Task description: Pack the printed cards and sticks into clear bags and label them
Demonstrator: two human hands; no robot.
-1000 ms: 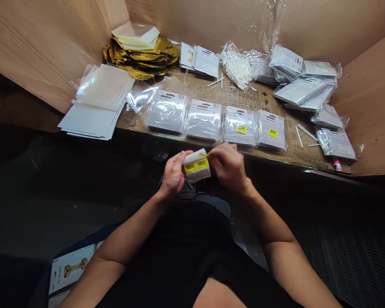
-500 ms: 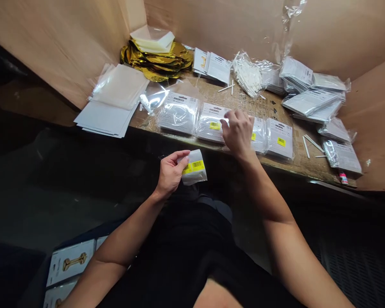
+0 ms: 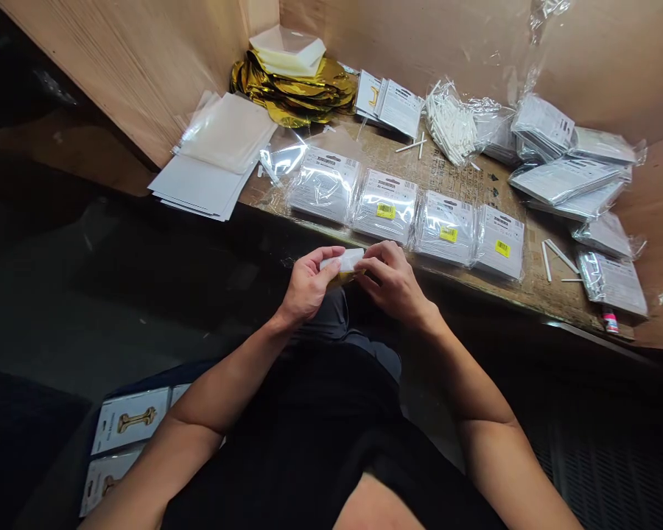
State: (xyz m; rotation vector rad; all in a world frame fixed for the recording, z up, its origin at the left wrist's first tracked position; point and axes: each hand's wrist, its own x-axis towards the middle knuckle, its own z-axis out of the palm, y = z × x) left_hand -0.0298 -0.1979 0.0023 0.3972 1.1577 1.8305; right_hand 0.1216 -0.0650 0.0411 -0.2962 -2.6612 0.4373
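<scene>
My left hand [image 3: 308,283] grips a small white strip of yellow barcode stickers [image 3: 347,261] just in front of the table edge. My right hand [image 3: 392,278] pinches the same strip from the right side. Beyond them a row of clear bagged packs lies on the cardboard table top [image 3: 447,173]. The leftmost pack [image 3: 325,184] bears no yellow sticker. The second pack [image 3: 385,205], the third pack [image 3: 445,227] and the fourth pack [image 3: 500,239] each carry one.
White sheets and clear bags [image 3: 215,158] overhang the table's left edge. Gold foil balloons [image 3: 298,92] lie in the back corner beside a bag of white sticks [image 3: 450,125]. More bagged packs [image 3: 572,177] pile at right. Carded packs [image 3: 130,423] lie low at left.
My right hand left a yellow sticker on the second pack and came back from the table to the sticker strip in my left hand. The camera view shifted left.
</scene>
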